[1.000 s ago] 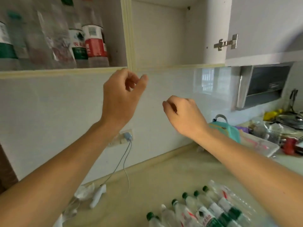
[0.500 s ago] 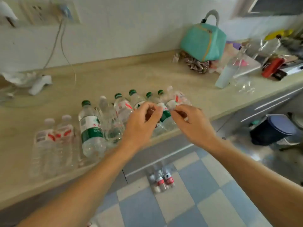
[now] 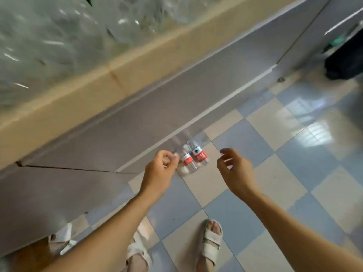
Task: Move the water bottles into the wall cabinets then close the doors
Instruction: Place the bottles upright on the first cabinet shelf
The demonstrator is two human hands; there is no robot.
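A small pack of clear water bottles with red labels [image 3: 193, 159] stands on the tiled floor against the base cabinets. My left hand [image 3: 160, 171] hangs just left of the pack, fingers loosely curled, holding nothing. My right hand [image 3: 234, 170] hovers to the right of the pack with relaxed, slightly bent fingers and is also empty. Neither hand touches the bottles. Blurred clear bottles [image 3: 68, 32] lie on the counter at the top left. The wall cabinets are out of view.
The beige counter edge [image 3: 110, 75] runs diagonally above grey base-cabinet doors [image 3: 110, 138]. A dark bin [image 3: 345, 61] stands at the far right. My sandalled feet [image 3: 211, 240] stand on the blue and cream checked floor [image 3: 284, 173].
My view has swung from the wall cabinets, over the counter bottles, down to the floor. Both empty hands dropped from cabinet height to either side of the bottle pack on the floor.
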